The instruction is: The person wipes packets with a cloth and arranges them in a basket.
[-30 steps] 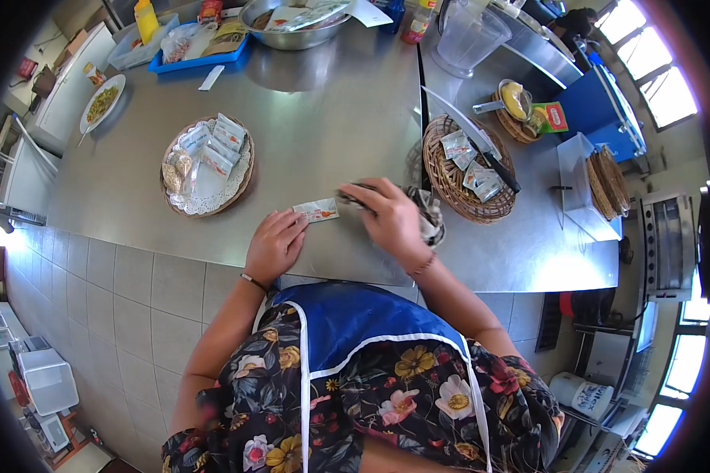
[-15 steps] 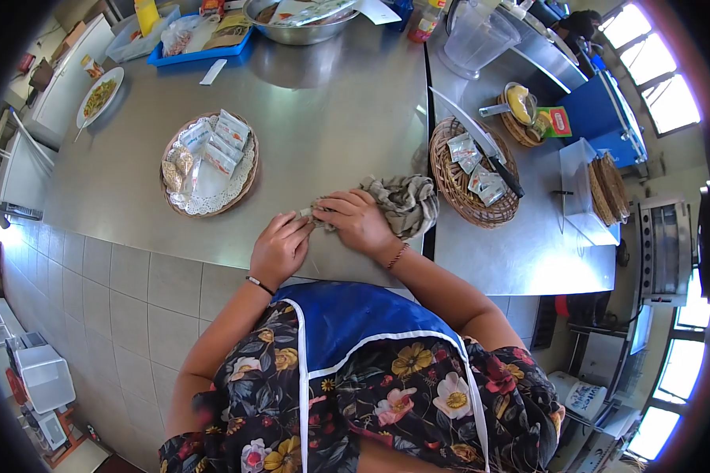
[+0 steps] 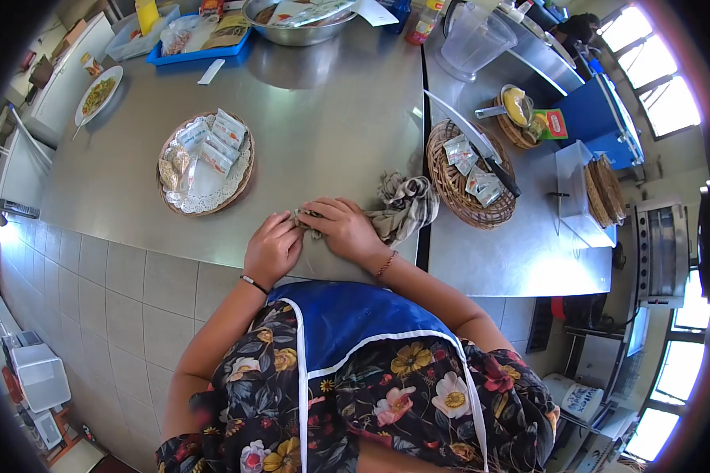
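The checked cloth (image 3: 406,206) lies bunched at the front edge of the bench (image 3: 331,118), partly under the right hand (image 3: 350,230), whose fingers are curled closed around it. The left hand (image 3: 272,243) meets its end, fingers bent and close together; whether they pinch anything I cannot tell. Open room runs leftward to the lined basket (image 3: 249,170) and toward the back edge; rightward, the knife basket (image 3: 454,194) stands just past the dark seam (image 3: 424,72).

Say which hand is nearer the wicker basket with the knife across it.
Right. The right hand is on the cloth, whose bunched end lies between it and the wicker basket; the left hand sits farther off, beyond the right one.
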`<state>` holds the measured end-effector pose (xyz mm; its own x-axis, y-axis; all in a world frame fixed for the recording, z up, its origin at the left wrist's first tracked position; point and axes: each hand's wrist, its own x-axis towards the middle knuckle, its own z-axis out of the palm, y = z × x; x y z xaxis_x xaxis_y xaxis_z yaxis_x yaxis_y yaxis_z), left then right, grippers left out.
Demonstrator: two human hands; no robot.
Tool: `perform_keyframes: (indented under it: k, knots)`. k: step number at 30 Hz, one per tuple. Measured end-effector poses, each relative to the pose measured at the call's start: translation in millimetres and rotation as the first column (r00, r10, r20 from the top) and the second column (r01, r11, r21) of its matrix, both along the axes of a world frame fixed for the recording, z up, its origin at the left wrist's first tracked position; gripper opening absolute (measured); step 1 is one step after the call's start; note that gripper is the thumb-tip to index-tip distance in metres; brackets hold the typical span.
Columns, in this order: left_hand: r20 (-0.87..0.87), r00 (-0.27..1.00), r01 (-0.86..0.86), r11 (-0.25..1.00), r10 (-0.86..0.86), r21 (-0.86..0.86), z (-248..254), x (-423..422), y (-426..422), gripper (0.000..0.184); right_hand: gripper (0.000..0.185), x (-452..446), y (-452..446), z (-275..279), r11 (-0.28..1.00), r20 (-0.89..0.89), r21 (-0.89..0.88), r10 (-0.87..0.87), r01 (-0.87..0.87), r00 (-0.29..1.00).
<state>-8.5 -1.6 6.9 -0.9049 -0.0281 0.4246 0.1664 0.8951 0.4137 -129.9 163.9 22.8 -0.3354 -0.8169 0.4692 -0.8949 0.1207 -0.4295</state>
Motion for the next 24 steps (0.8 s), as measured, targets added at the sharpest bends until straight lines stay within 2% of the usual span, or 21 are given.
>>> perform_keyframes:
  k: [3,6,9,10,13,14,17,24]
  knots:
    - [-0.033,0.999,-0.017,1.0,0.017,0.01,-0.2,-0.6,1.9,0.02,0.046,-4.3,18.1,-3.5,0.997,-0.097,0.043,-0.056,0.06,0.994]
    - [-0.032,0.999,-0.029,0.999,0.03,0.045,-0.9,0.1,3.3,0.02,0.041,-9.7,49.8,-4.7,0.982,0.007,0.083,-0.171,0.17,0.985]
    - [-0.054,0.998,-0.032,0.998,0.035,0.062,-2.5,-0.4,3.8,0.019,0.046,-17.2,67.1,-2.1,0.967,0.122,0.099,-0.245,0.234,0.962]
    - [-0.053,0.998,-0.033,0.998,0.036,0.052,-2.2,0.4,3.7,0.019,0.046,-16.6,63.5,1.1,0.968,0.212,0.071,-0.251,0.241,0.944]
    - [-0.045,0.998,-0.031,0.999,0.032,0.03,-0.6,-0.3,3.7,0.019,0.047,-2.5,32.4,18.5,0.972,0.233,-0.035,-0.218,0.232,0.948]
    - [-0.037,0.999,-0.032,0.999,0.033,0.029,0.1,-0.2,3.9,0.019,0.045,2.2,21.5,19.8,0.98,0.185,-0.05,-0.181,0.194,0.966]
    - [-0.001,1.0,-0.025,1.0,0.025,-0.011,-0.6,1.6,2.1,0.019,0.042,6.8,2.5,-4.3,0.994,-0.041,0.072,-0.084,0.087,0.996]
    - [-0.061,0.997,-0.042,0.998,0.045,0.04,-2.0,1.6,3.7,0.018,0.045,-15.8,41.2,-2.0,0.982,0.03,0.065,-0.18,0.177,0.983]
